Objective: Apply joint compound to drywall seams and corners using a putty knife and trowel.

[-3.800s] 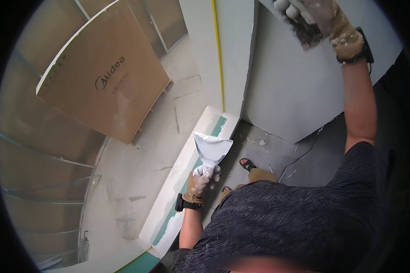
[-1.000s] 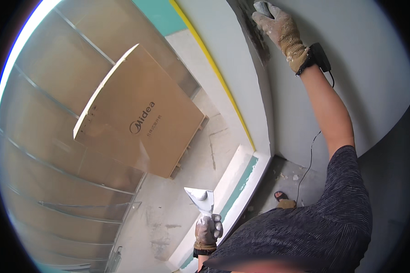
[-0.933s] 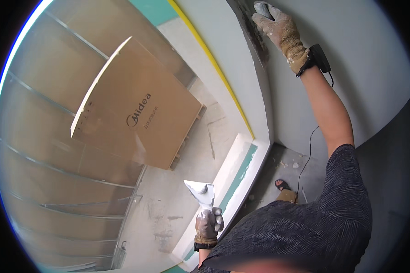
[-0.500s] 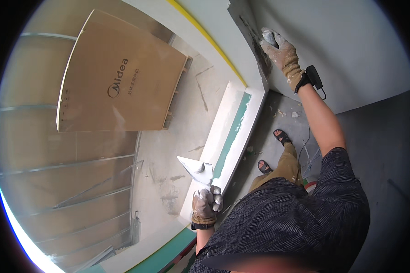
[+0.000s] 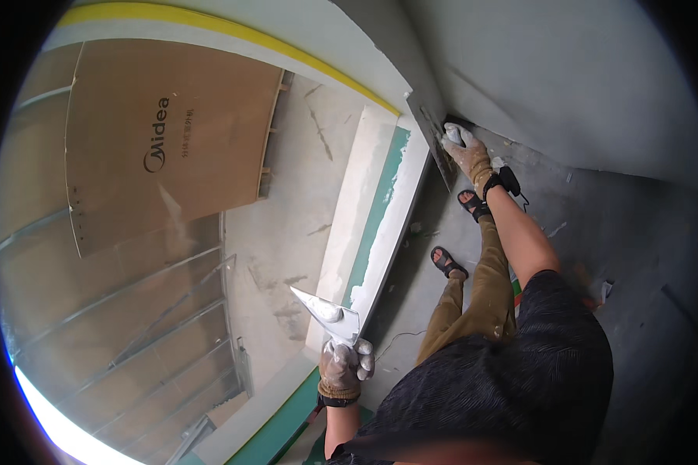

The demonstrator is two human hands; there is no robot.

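Note:
My left hand, in a putty-stained tan work glove, is closed round the handle of a putty knife. On its broad, pale triangular blade sits a lump of white putty. Farther off and to the right, my right hand wears a similar glove and closes on a tool with a rounded, whitish handle. A dark flat edge shows just beyond that handle, at the wall corner; the tool's exact kind cannot be made out. Alongside the hand stands a narrow grey wall strip with dark patches.
A low white ledge with a green stripe runs between my hands. Beyond it stands a large cardboard box on a pallet. A yellow strip edges the opening. My sandalled feet are on the grey floor, with scraps and a thin cable nearby.
My right hand has moved down the wall corner, nearer my feet. The whole view has shifted and turned slightly. The putty knife stays in my left hand, its blade tilted a little differently.

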